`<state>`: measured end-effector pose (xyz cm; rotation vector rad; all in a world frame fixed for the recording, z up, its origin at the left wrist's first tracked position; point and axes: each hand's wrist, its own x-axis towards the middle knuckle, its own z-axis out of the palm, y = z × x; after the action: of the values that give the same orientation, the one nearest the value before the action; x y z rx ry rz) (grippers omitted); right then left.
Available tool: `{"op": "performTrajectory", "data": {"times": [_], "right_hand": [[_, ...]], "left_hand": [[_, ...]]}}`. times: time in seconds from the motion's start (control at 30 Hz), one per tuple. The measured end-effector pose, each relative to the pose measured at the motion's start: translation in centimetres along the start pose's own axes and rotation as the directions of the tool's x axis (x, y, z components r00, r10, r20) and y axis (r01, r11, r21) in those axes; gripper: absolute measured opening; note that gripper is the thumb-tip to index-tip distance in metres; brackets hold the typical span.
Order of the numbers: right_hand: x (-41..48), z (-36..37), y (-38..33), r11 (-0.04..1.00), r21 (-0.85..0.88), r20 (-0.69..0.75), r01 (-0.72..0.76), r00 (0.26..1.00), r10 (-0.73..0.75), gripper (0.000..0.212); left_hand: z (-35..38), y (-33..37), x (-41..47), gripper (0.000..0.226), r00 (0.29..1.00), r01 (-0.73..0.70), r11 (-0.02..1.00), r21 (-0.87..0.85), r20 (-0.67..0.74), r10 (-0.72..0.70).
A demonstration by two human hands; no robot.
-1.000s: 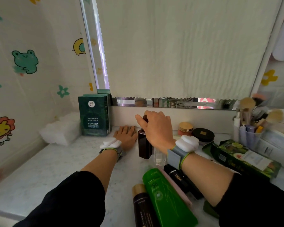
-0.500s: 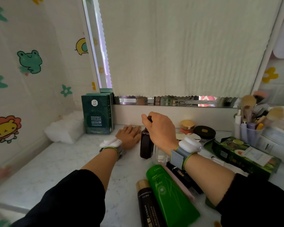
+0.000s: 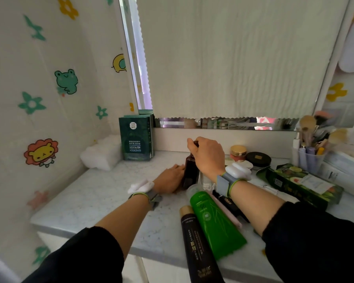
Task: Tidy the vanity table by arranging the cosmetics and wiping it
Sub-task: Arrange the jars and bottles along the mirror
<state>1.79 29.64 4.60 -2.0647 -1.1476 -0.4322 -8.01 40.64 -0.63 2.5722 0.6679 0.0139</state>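
One dark bottle (image 3: 190,176) grasped by right hand (image 3: 207,156) fingers (image 3: 192,145), left hand (image 3: 169,179) fingers (image 3: 179,168) released, two tubes (image 3: 215,221)

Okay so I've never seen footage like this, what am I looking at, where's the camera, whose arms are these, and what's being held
No machine here: a person's two arms, filmed by one camera worn on their head, looking down. The white pods strapped to both wrists may be sensors; I cannot tell. The right hand grips the top of a dark bottle standing on the pale table; the left hand lies flat beside it. Nearby lie a green tube and a black tube; a green box stands at the back.
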Motion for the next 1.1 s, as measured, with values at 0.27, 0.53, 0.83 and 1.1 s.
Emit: {"op": "performTrajectory", "data": {"times": [0.27, 0.53, 0.83, 1.1], "right_hand": [[-0.1, -1.2, -0.1, 0.996, -0.077, 0.002, 0.038, 0.999, -0.038, 0.043], [-0.3, -1.6, 0.2, 0.998, -0.063, 0.018, 0.014, 1.000, -0.013, 0.041], [-0.3, -3.0, 0.7, 0.970, 0.236, 0.049, -0.058, 0.998, 0.048, 0.052], [-2.3, -4.2, 2.6, 0.957, 0.260, 0.220, -0.125, 0.973, 0.067, 0.054]], "left_hand": [[-1.8, 2.0, -3.5, 0.057, 0.970, -0.084, 0.827, -0.556, -0.235, -0.060], [-2.0, 4.1, -4.4, 0.039, 0.999, -0.041, 0.771, -0.636, -0.051, 0.010], [-1.9, 3.6, -4.2, 0.034, 0.992, -0.104, 0.733, -0.673, -0.120, 0.030], [-1.5, 3.6, -3.9, 0.028, 0.981, -0.125, 0.679, -0.723, -0.195, -0.027]]}}
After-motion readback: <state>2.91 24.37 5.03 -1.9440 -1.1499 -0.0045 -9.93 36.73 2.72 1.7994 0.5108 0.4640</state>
